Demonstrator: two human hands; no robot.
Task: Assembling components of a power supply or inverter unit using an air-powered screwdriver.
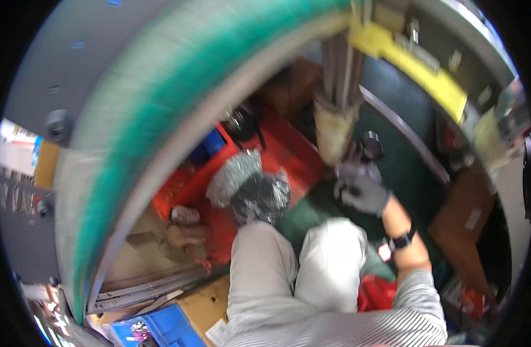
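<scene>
My right hand (pixel 364 195), in a dark grey glove, reaches forward with its fingers curled in. It is against a blurred, greyish, shiny object (pixel 359 170), whose kind I cannot make out. Just beyond that sits a dark round cap-like part (pixel 372 145). A pale, worn cylindrical post end (pixel 333 130) comes down close to the left of the hand. On my right wrist is a black watch (pixel 402 238). My left hand is not in view.
A red surface (pixel 303 153) holds a silvery plastic bag (pixel 234 176) and a crumpled black plastic bag (pixel 260 196). A large green-and-grey curved frame (pixel 156 98) arches at left. A yellow bar (pixel 413 61) is at upper right, a brown carton (pixel 465 217) at right, a blue bin (pixel 173 329) at lower left.
</scene>
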